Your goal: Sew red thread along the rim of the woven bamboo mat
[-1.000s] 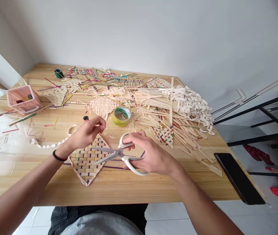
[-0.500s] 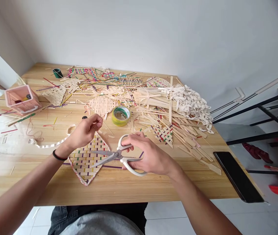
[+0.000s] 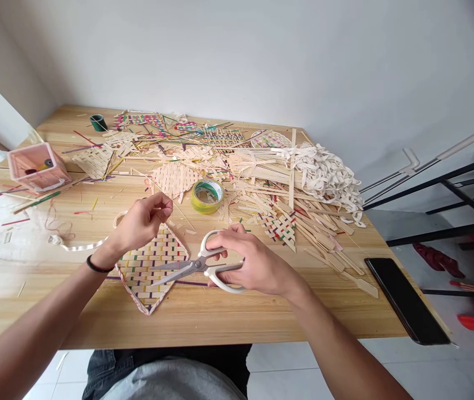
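My right hand [image 3: 253, 258] grips white-handled scissors [image 3: 198, 265] by their loops, with the blades a little apart and pointing left. Beneath the blades lies a woven mat [image 3: 149, 278] of pale strips with coloured ones, its edge wrapped in pinkish-white binding. Over the mat's far left side, my left hand [image 3: 143, 222] is closed in a pinch; whatever its fingertips hold is too small to make out. From behind the left wrist a white ribbon [image 3: 84, 245] trails left across the table. A roll of tape [image 3: 207, 196] stands just beyond both hands.
Loose strips [image 3: 262, 166] and woven pieces [image 3: 175, 178] cover the back of the table, beside a heap of white ribbon [image 3: 324, 178]. A pink bin [image 3: 39, 168] stands at left. A black phone [image 3: 405, 300] lies by the right edge.
The scissor blades have closed slightly, their handles drawing nearer together. My left hand has shifted a little left and stays pinched.
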A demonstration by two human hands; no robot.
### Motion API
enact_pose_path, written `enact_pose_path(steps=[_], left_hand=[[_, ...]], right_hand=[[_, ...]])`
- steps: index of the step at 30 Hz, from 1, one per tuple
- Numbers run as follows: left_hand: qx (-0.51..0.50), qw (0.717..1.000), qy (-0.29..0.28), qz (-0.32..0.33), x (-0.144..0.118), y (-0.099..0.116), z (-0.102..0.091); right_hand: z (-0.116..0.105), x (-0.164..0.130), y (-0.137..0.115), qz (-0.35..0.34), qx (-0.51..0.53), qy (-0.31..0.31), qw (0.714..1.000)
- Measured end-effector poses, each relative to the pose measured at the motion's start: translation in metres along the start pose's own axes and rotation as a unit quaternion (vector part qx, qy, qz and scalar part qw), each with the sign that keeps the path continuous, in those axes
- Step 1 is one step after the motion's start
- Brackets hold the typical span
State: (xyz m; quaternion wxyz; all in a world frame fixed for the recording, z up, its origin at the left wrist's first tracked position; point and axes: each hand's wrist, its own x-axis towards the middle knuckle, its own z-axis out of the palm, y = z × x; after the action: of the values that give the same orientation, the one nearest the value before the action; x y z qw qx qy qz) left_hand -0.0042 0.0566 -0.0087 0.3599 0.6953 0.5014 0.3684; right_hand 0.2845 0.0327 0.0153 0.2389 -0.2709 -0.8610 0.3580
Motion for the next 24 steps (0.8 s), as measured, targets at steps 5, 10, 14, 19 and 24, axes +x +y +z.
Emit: enact_pose_path(steps=[5,10,14,19,24], left_hand=[[-0.006,1.0,0.013,-0.005,0.0,-0.002,0.0],[-0.017,1.0,0.02,-0.009,0.001,0.001,-0.001],[-0.025,0.999,0.017,-0.01,0.0,0.007,-0.005],[-0.039,0.999,0.014,-0.01,0.001,0.015,-0.014],[-0.057,0.998,0.021,0.0,0.005,0.018,-0.02]], right_hand=[[0.001,0.0,0.001,-0.007,0.009,-0.002,1.0],[0.0,-0.001,-0.001,-0.008,0.01,-0.005,1.0],[-0.009,-0.01,0.005,0.034,-0.028,-0.01,0.999],[-0.017,-0.031,0.028,0.144,-0.152,0.039,0.977],[-0.011,-0.04,0.042,0.181,-0.189,0.052,0.964]])
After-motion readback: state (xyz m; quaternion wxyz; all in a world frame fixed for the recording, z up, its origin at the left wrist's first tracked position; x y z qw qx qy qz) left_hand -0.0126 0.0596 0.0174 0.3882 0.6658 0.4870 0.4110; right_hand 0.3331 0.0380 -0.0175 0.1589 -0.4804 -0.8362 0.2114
